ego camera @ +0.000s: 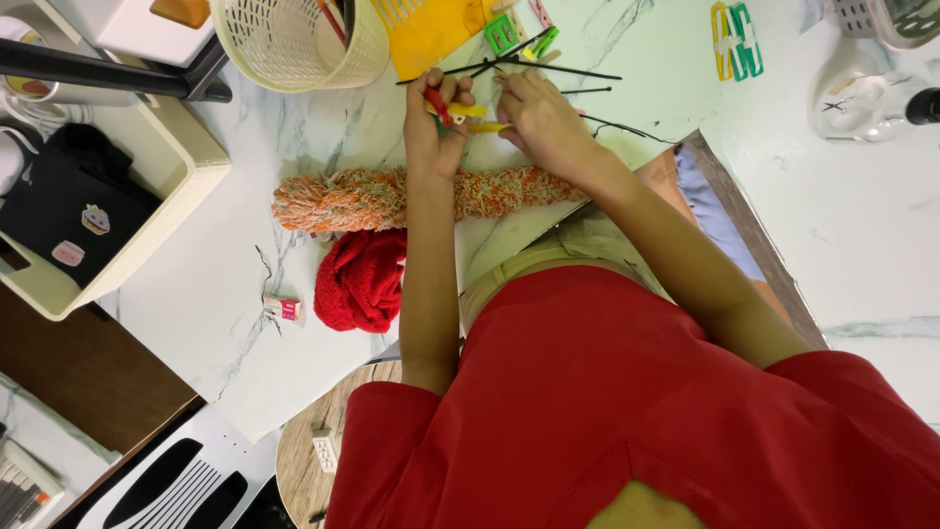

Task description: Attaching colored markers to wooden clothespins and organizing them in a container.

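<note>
My left hand [434, 122] is closed on a small bundle of clips, a red clip [437, 104] and a yellow clip [466, 111]. My right hand [537, 113] pinches the other end of the yellow clips, so both hands meet over the white marble table [196, 294]. Thin black sticks [548, 67] lie just beyond my fingers. A rolled orange and white knitted piece [343, 199] lies under both forearms. Beside my left forearm sits a red knitted bundle [360, 280].
A cream mesh basket [294, 44] and a yellow cloth [426, 34] stand behind my hands, with green clips [504, 34] close by. Yellow and green clips [734, 39] lie far right. A cream tray [186, 186] holds a black bag at the left. A small pink box [284, 310] sits near the table edge.
</note>
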